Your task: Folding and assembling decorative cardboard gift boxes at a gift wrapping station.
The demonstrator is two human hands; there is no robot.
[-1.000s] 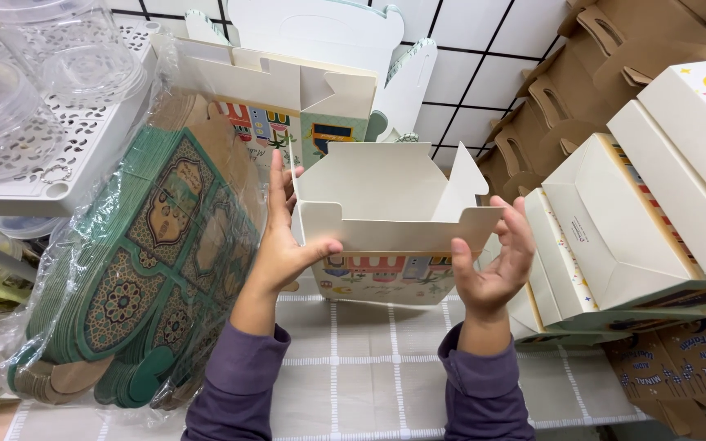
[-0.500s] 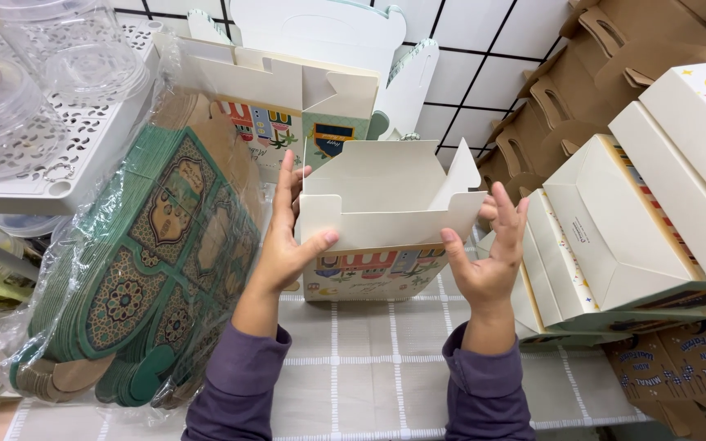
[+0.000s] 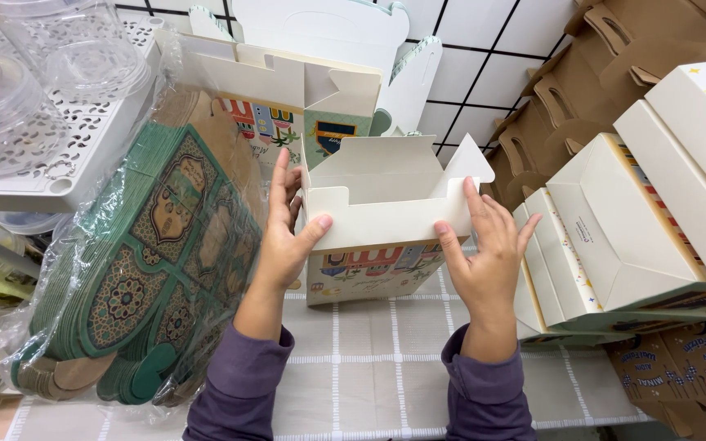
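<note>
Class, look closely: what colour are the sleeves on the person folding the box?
Purple sleeves, clearest in the head view, below both hands on the white box.

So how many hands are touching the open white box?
2. The left hand presses the left side of the box, and the right hand presses its right side.
</note>
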